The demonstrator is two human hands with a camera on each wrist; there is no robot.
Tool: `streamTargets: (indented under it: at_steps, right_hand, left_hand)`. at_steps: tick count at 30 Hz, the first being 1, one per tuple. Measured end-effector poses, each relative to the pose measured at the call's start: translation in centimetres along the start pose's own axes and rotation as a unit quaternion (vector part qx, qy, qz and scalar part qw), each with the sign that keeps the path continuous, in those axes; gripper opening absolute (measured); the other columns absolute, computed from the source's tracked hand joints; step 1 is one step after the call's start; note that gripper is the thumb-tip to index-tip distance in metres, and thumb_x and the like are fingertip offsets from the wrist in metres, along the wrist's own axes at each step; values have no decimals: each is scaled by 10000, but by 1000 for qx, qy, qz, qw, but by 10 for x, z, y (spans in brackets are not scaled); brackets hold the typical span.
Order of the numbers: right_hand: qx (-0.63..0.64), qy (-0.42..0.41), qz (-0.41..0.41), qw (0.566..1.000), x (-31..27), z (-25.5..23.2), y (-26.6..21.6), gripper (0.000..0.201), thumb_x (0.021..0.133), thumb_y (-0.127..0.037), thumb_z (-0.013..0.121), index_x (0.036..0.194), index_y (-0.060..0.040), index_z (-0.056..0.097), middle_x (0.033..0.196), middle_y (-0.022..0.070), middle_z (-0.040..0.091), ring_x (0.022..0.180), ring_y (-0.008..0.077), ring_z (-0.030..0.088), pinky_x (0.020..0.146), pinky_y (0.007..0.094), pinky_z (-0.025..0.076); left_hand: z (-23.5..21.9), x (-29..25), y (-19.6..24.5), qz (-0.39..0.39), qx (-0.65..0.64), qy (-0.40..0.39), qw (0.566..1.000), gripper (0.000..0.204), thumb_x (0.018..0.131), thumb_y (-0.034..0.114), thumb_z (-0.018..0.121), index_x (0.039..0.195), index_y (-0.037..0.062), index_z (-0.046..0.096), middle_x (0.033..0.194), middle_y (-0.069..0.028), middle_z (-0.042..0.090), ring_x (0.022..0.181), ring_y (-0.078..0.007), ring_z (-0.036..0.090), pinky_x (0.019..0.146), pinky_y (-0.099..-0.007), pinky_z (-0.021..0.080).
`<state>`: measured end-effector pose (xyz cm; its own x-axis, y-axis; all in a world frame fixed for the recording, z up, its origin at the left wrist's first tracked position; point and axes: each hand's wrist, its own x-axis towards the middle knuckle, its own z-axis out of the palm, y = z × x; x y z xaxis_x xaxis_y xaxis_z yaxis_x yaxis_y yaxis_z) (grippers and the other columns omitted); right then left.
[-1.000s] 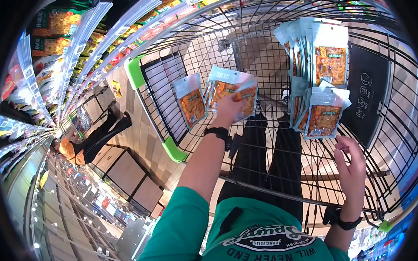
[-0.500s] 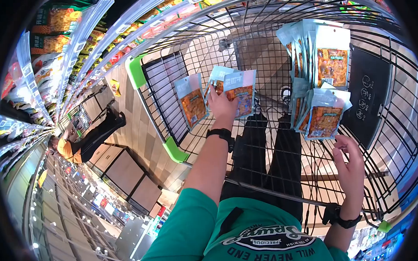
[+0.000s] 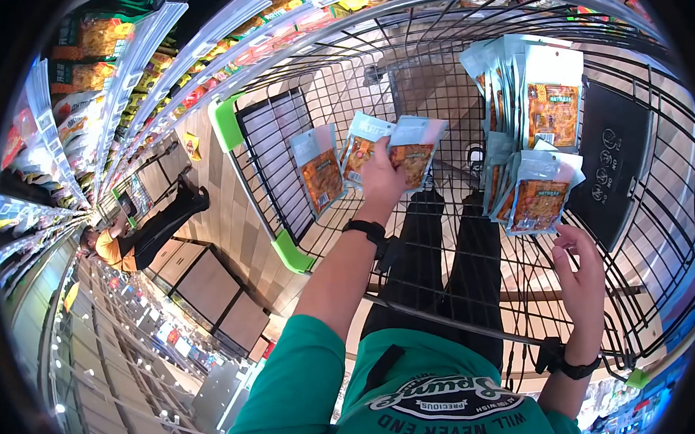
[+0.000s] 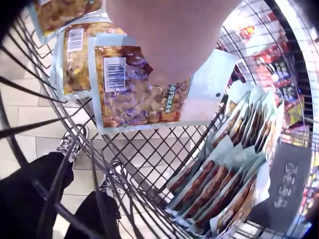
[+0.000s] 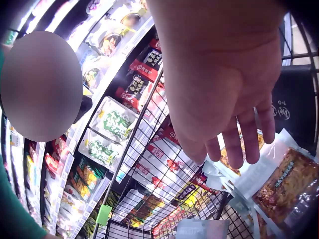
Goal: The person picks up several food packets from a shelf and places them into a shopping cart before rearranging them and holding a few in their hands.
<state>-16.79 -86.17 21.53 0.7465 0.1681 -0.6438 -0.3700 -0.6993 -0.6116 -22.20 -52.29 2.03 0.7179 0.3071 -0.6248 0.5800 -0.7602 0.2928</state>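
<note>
My left hand (image 3: 383,183) is over the cart's basket, holding a flat, pale blue-topped snack packet (image 3: 420,147) at its left side. In the left wrist view, this packet (image 4: 134,104) shows a barcode and amber-brown food; the hand covers part of it, hiding the fingertips. A second packet (image 3: 355,159) overlaps it on the left, and another packet (image 3: 319,172) leans beside that one. My right hand (image 3: 583,274) hangs with loosely bent fingers at the basket's near right, just below a standing row of similar packets (image 3: 542,191). Behind is a second row (image 3: 552,103).
The black wire shopping cart (image 3: 451,320) has green corner pieces (image 3: 291,252) and a dark panel (image 3: 610,162) at the right. Stocked shelves (image 3: 121,95) run along the left and far side. A person in an orange top (image 3: 119,252) is farther down the aisle.
My left hand came down onto the middle packets, then shifted right with one packet, spreading it away from the packet beneath. The right hand stays in place.
</note>
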Motion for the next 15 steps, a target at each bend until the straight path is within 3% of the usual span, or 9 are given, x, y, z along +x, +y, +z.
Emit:
streamTargets:
  at_steps: [1, 2, 4, 6, 8, 9, 10, 12, 15]
  right_hand:
    - [0, -1, 1, 1000, 0, 0, 1, 277, 874, -76, 617, 1142, -11, 597, 937, 106, 616, 888, 213, 586, 834, 332, 460]
    - [-1, -1, 5, 1000, 0, 0, 1, 281, 875, -80, 617, 1147, -15, 596, 937, 104, 616, 889, 212, 584, 837, 331, 459]
    - [-2, 1, 12, 1000, 1, -1, 3, 284, 876, -84, 618, 1152, -18, 594, 937, 102, 616, 891, 211, 583, 839, 330, 458]
    - [3, -1, 12, 1000, 2, -3, 3, 285, 883, -98, 614, 1158, -25, 593, 941, 100, 619, 893, 212, 585, 845, 330, 457]
    - [8, -3, 18, 1000, 2, -4, 3, 285, 887, -105, 612, 1160, -26, 592, 943, 100, 620, 895, 213, 586, 846, 330, 457]
    - [13, -6, 23, 1000, 2, -4, 3, 284, 890, -112, 610, 1161, -27, 591, 944, 100, 621, 898, 214, 587, 847, 331, 456]
    - [14, -6, 21, 1000, 2, -4, 3, 284, 890, -112, 610, 1161, -27, 591, 944, 100, 621, 898, 214, 587, 847, 331, 456]
    - [14, -4, 20, 1000, 2, -4, 4, 286, 895, -122, 607, 1165, -29, 590, 946, 100, 622, 902, 215, 587, 847, 334, 456]
    - [-4, -10, 21, 1000, 3, -4, 4, 290, 894, -124, 607, 1168, -31, 588, 946, 102, 621, 899, 217, 588, 847, 336, 455]
  left_hand:
    - [-3, -2, -2, -61, -81, 0, 995, 659, 753, 30, 651, 1342, 137, 375, 1045, -194, 638, 894, -378, 629, 792, -466, 477]
    - [-7, -5, -3, -62, -80, -1, 995, 659, 753, 30, 651, 1342, 137, 375, 1045, -194, 638, 894, -378, 629, 792, -466, 477]
    - [-19, -12, 3, -82, -195, 79, 974, 754, 753, 22, 643, 1417, 129, 303, 1012, -210, 657, 941, -379, 639, 810, -435, 513]
    - [-14, 0, -32, -64, -123, 107, 985, 724, 730, 68, 681, 1387, 95, 378, 1048, -214, 657, 960, -362, 648, 838, -423, 514]
    - [-25, 11, -46, -158, -81, 3, 984, 604, 688, 138, 739, 1238, 22, 518, 1183, -232, 603, 1011, -378, 629, 888, -392, 498]
    - [-30, 17, -49, -219, -63, -31, 973, 513, 690, 199, 737, 1140, 2, 589, 1319, -221, 512, 1151, -365, 553, 955, -405, 458]
    - [-31, 20, -50, -219, -63, -30, 973, 513, 690, 199, 737, 1140, 2, 589, 1319, -221, 512, 1151, -365, 553, 955, -405, 458]
    - [-32, 24, -52, -141, 118, 9, 983, 591, 699, 242, 729, 1217, 16, 556, 1417, -206, 408, 1250, -347, 468, 1007, -411, 423]
    - [-24, 28, -46, -84, 110, 4, 990, 648, 712, 277, 719, 1280, 36, 524, 1467, -180, 331, 1301, -342, 403, 1033, -404, 408]
